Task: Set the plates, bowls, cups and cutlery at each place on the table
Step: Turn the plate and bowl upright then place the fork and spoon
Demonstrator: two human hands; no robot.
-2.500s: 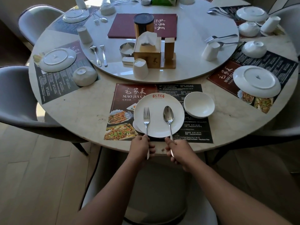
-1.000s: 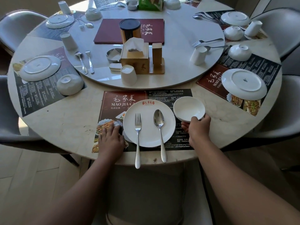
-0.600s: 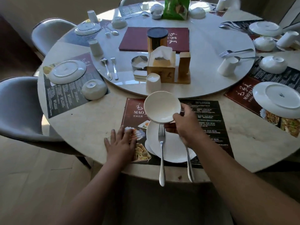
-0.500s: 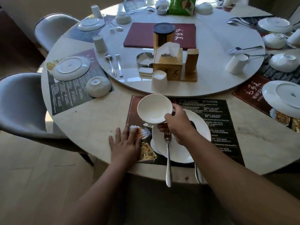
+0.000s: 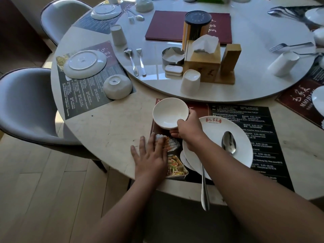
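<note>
the right hand [image 5: 188, 128] grips a small white bowl [image 5: 170, 113] by its near rim, thumb over the edge and fingers underneath, holding it upright over the top left corner of the nearest menu placemat [image 5: 245, 137], to the left of the white dinner plate [image 5: 217, 146]. whether the bowl's base touches the mat cannot be told. the left hand [image 5: 151, 157] lies flat and open, fingers spread, pressing on the left edge of the same placemat where the food photos are printed, half on the marble table [image 5: 108, 130]. on the plate a spoon [image 5: 228, 143] lies bowl-up on the right side; a fork [image 5: 205, 190] is mostly hidden under the right forearm, its handle sticking out past the table's edge. beside the nearest place, on the glass turntable [image 5: 254, 58], stands an upturned white cup [image 5: 190, 82], just in front of a wooden tissue box [image 5: 203, 62]. to the left, the next place has an upside-down plate [image 5: 85, 64] and an upside-down bowl [image 5: 117, 86] on its own placemat, with a spoon and fork [image 5: 136, 61] and another upturned cup [image 5: 118, 35] on the turntable. a red menu folder [image 5: 166, 26] lies farther back.
</note>
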